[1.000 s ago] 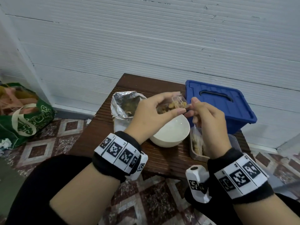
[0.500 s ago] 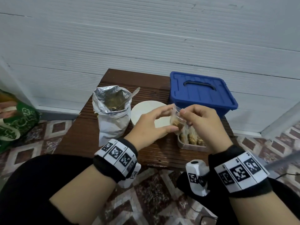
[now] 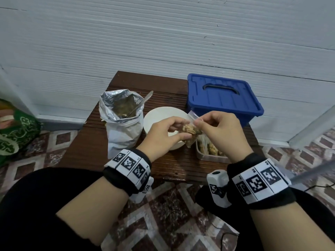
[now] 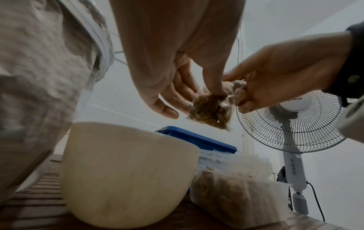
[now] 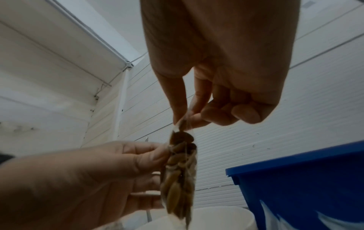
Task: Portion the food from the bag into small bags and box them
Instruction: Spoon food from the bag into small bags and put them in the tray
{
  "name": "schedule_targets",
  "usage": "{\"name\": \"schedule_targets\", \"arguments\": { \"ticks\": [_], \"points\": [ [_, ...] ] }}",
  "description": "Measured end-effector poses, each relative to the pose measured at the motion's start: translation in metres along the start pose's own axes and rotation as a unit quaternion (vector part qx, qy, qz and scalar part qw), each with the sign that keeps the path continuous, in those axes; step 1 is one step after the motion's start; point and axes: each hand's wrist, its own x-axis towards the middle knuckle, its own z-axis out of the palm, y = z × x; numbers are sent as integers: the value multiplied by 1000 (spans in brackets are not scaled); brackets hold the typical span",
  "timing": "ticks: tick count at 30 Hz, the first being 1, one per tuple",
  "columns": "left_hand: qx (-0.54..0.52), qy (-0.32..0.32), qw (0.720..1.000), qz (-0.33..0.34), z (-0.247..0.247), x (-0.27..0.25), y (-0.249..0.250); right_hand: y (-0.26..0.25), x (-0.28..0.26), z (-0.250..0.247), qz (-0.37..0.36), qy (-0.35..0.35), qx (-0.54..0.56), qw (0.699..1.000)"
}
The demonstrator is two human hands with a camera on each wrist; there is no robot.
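Note:
A small clear bag (image 3: 190,128) (image 4: 211,109) (image 5: 180,174) of brown dried food hangs between both hands above the white bowl (image 3: 157,116) (image 4: 126,171). My left hand (image 3: 168,131) holds its side between thumb and fingers. My right hand (image 3: 212,124) (image 5: 187,118) pinches its top edge. An open foil bag (image 3: 121,116) with a spoon (image 3: 143,101) in it stands at the table's left. A clear plastic box (image 3: 208,154) (image 4: 236,191) holding filled small bags sits just right of the bowl, under my right hand.
A blue lidded bin (image 3: 223,98) (image 5: 305,186) stands at the back right of the small dark wooden table (image 3: 87,149). A standing fan (image 4: 291,121) is to the right. A green bag (image 3: 16,131) lies on the tiled floor at left.
Both hands have lowered the small bag from above the bowl's middle toward the plastic box, and the right hand now pinches its top edge.

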Motion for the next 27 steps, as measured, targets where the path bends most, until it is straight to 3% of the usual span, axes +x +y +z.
{"name": "schedule_targets", "arguments": {
  "ticks": [8, 16, 19, 23, 27],
  "points": [
    [4, 34, 997, -67, 4, 1, -9, 28, 14, -37, 69, 130, 22, 989],
    [34, 70, 994, -76, -2, 4, -18, 63, 16, -62, 156, 213, -158, 952],
    [29, 73, 994, -80, -4, 5, -19, 75, 16, -61, 205, 172, -199, 943],
    [23, 74, 993, -87, -6, 5, -20, 95, 17, -57, 285, 44, -258, 922],
    [21, 80, 993, -87, -8, 5, -19, 101, 17, -56, 303, 6, -255, 918]
  ]
}}
